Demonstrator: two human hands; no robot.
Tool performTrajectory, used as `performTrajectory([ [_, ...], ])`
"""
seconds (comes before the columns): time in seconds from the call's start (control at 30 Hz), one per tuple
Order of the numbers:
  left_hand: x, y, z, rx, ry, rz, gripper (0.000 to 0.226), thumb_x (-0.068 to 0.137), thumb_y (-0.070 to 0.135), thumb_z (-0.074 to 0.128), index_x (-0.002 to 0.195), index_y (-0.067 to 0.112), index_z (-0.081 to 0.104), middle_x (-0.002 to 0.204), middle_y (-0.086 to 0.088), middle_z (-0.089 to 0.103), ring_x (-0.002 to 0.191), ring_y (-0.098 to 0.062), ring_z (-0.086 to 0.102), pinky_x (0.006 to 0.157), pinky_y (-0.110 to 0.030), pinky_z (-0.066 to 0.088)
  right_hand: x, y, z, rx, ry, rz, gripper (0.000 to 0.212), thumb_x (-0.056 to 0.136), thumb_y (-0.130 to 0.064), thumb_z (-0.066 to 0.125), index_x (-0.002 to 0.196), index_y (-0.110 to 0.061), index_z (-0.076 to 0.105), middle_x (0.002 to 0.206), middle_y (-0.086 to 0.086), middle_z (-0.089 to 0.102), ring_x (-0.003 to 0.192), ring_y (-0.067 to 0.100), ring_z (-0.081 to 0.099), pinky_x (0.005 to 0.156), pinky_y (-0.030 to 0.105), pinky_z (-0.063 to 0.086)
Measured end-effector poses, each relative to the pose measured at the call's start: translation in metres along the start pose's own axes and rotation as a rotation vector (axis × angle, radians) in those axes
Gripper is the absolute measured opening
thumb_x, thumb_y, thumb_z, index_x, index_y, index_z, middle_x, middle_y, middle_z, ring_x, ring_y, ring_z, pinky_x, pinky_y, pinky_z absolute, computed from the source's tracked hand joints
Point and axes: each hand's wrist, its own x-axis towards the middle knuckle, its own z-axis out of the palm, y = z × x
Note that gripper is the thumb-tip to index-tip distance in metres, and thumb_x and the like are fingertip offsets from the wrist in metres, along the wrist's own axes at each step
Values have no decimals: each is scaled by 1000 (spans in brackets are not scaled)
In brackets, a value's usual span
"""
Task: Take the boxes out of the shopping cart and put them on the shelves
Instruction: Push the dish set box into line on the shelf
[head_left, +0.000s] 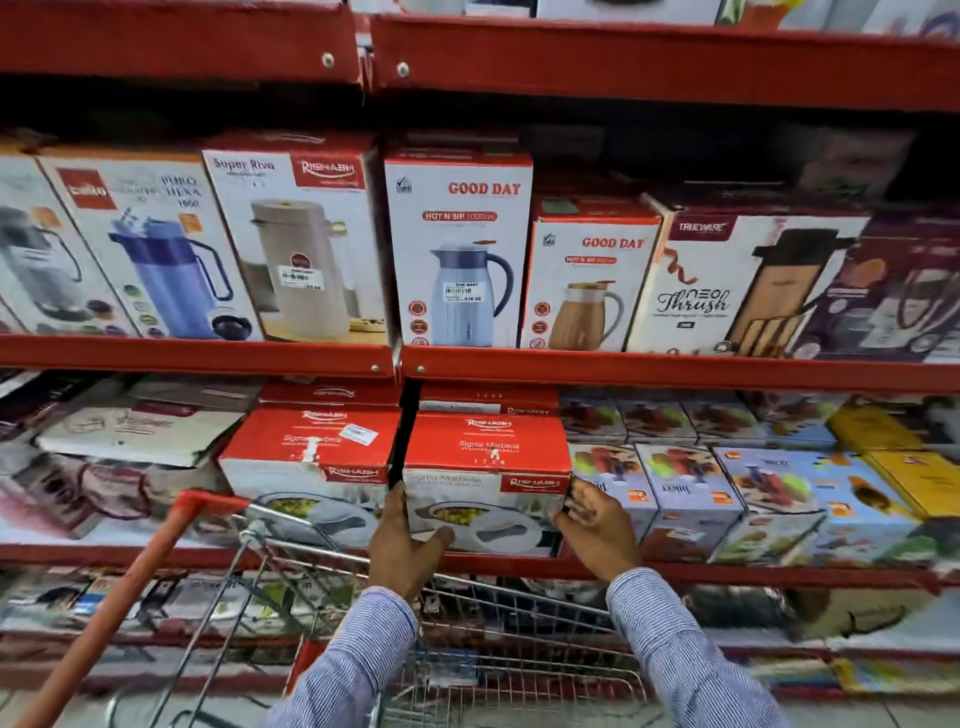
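A red and white Rishabh box (485, 467) with a picture of serving dishes sits on the lower red shelf (727, 571), just right of the shelf's dark upright. My left hand (402, 545) grips its left front edge and my right hand (597, 525) holds its right side. A matching Rishabh box (311, 452) stands immediately to its left. The wire shopping cart (467, 649) with a red handle (119, 603) is below my arms, against the shelving; I can make out no boxes inside it.
The middle shelf (208, 353) carries flask boxes, among them a Good Day box (460, 249). Blue juicer boxes (691, 493) crowd the lower shelf right of my hands. Flat white boxes (135, 431) lie to the left. More blurred goods fill the bottom shelf.
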Motion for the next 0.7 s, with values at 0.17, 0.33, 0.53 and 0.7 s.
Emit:
performTrajectory([
  [0.17,-3,1,-4,-13,-8,34,83,82,23,74,151,14,28,146,-11,52,127,-34,55,102,-39,47,1,-2,-1,-23,-18,30,50,82,-19,69,129,-26,55,117,-14,61,125,16,54,94,22,42],
  [0.33,-6,19,-21,-107,189,81,53,82,15,74,132,13,57,123,-7,71,100,-13,63,90,-26,50,-5,-24,-8,-36,297,-7,40,80,-17,70,119,-20,61,117,0,69,99,15,64,83,25,48],
  [0.53,27,97,-65,-179,401,360,42,83,15,72,123,18,63,118,0,69,106,-18,64,94,-40,55,14,-108,3,110,256,-296,42,83,-1,64,123,-12,58,113,0,65,99,11,61,78,7,47],
  [0.7,58,140,-83,-84,359,403,53,82,22,71,131,7,57,128,-12,68,116,-28,64,105,-37,48,44,-166,22,55,130,-314,49,82,-8,66,130,-15,53,123,1,61,112,15,57,91,26,47],
])
